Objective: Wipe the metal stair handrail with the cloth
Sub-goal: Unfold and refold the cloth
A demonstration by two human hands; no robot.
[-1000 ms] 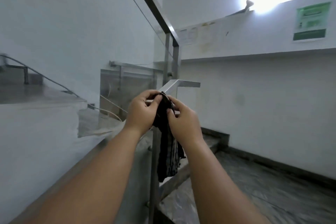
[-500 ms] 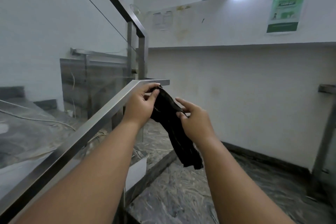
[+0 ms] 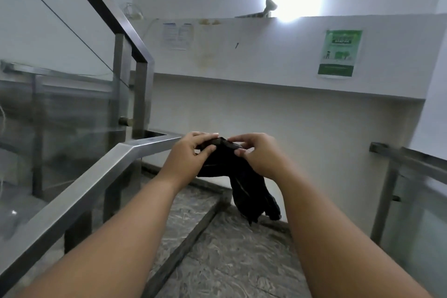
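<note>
Handrail (image 3: 79, 184): end at 3 o'clock hidden behind the left hand (image 3: 187, 159); lower run cut off at 8 o'clock.
Cloth (image 3: 244, 184): top edge covered by fingers.
Poster (image 3: 339, 53): small print unreadable.

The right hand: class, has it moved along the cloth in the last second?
Yes. The right hand rose up the cloth to level with the handrail corner.

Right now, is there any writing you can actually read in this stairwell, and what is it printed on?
"SAMPAH": white heading on the green poster on the far wall; its other lines are too small and blurred to read.
Two pale paper sheets taped to the same wall, further left: printed text, too blurred to read.
No writing shows on the handrail or the dark cloth.
</note>
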